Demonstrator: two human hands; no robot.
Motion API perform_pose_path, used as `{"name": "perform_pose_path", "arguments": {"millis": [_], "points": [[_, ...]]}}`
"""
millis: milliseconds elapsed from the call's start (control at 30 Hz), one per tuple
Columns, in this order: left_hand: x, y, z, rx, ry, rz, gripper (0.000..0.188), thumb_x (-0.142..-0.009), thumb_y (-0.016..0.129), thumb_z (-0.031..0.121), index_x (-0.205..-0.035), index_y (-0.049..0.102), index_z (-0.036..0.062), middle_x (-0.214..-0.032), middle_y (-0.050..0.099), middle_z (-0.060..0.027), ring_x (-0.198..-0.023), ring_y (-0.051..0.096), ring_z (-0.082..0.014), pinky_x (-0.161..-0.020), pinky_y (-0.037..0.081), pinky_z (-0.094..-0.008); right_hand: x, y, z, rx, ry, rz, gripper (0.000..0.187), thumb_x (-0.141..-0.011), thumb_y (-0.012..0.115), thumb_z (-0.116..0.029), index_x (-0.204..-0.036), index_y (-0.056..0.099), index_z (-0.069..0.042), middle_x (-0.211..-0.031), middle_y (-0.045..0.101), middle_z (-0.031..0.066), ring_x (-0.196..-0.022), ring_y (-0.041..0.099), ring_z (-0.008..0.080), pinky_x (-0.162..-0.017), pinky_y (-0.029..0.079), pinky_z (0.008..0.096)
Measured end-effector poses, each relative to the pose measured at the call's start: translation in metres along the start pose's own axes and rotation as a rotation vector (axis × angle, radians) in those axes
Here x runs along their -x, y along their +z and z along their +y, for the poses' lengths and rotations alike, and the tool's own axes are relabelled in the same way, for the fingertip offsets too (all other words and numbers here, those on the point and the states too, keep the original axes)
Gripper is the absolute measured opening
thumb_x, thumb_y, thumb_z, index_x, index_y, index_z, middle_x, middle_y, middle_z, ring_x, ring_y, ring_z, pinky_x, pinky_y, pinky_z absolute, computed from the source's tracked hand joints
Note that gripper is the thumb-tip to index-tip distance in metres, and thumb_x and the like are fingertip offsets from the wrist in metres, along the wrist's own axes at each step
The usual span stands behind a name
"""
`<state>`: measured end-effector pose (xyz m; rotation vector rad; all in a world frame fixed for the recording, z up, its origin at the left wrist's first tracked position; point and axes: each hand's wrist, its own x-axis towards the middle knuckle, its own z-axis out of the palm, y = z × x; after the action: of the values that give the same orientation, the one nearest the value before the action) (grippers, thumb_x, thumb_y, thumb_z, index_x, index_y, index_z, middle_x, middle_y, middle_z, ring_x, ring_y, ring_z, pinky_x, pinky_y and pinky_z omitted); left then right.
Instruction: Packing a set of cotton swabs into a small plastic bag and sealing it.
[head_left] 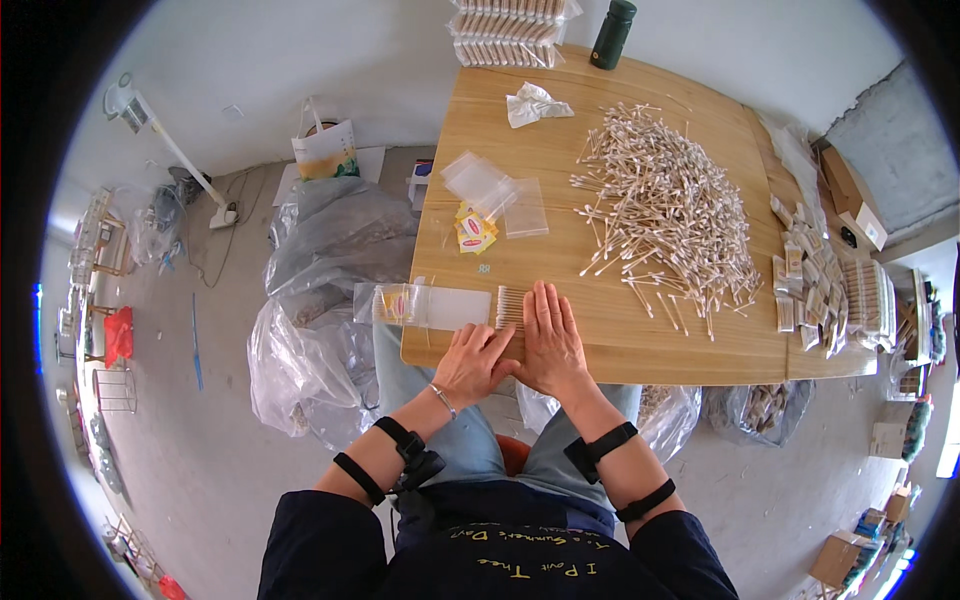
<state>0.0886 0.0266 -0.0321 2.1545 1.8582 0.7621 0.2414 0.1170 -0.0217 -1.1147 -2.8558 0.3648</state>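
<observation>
1. The step in hand looks like squaring a flat row of thin wooden-stemmed cotton swabs with white tips [509,302] on the light-brown wooden table [560,180], close to its near edge.
2. The bare right hand [552,338] lies palm down, fingers straight and together, pointing to the far side. It covers the row's right edge and appears to work as a fence rather than a clamp.
3. The bare left hand [472,362], with a bracelet at its wrist, rests at the row's near left corner. Its fingers are bent and slightly apart, closed on nothing that shows; how firmly they press cannot be told. The two thumbs meet just nearer than the row.
4. So the swabs lie between the hands, not gripped: just left of the right fingers and just beyond the left fingertips. Their white tips show at the far end.
5. Directly left of the row is a blank white rectangular card [462,309]; farther left, a clear plastic bag with a yellow label [396,303] lies by the table's left edge.
6. The next move, as I judge it, calls for even, light pressure from both sides, so that the stems stay parallel and level without rolling over one another.
7. A large loose heap of cotton swabs [672,200] spreads to the far right, well apart from the row.
</observation>
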Motion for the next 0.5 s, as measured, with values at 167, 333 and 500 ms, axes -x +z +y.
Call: {"name": "perform_pose_path", "arguments": {"millis": [167, 333, 500], "points": [[0.0, 0.0003, 0.0008, -0.046, 0.002, -0.016, 0.055, -0.087, 0.061, 0.04, -0.129, 0.053, 0.0057, -0.097, 0.051, -0.0101, -0.091, 0.05, -0.028, -0.083, 0.042, -0.0388, 0.0003, -0.0032, -0.0012, -0.002, 0.002, -0.011, 0.112, -0.07, 0.066, -0.061, -0.145, 0.02, 0.007, -0.154, 0.017, 0.023, -0.146, 0.011, 0.0324, -0.119, 0.01, 0.043], [-0.0006, 0.0022, 0.0005, -0.07, 0.002, -0.021, 0.056, -0.088, 0.059, 0.042, -0.129, 0.051, 0.0055, -0.098, 0.052, -0.0109, -0.091, 0.05, -0.0284, -0.083, 0.042, -0.0389, -0.0003, -0.0014, -0.0005, 0.009, 0.005, -0.02, 0.107, -0.073, 0.065, -0.057, -0.145, 0.019, 0.008, -0.154, 0.016, 0.024, -0.146, 0.011, 0.033, -0.119, 0.009, 0.0434], [-0.0019, 0.0044, 0.0006, -0.089, -0.006, -0.009, 0.066, -0.087, 0.057, 0.05, -0.131, 0.047, 0.0025, -0.098, 0.052, -0.0116, -0.091, 0.05, -0.029, -0.083, 0.041, -0.0403, -0.0001, 0.005, 0.0015, 0.013, -0.01, 0.022, 0.102, -0.079, 0.058, -0.059, -0.145, 0.019, 0.008, -0.154, 0.016, 0.0244, -0.145, 0.012, 0.0349, -0.119, 0.01, 0.0439]]}}
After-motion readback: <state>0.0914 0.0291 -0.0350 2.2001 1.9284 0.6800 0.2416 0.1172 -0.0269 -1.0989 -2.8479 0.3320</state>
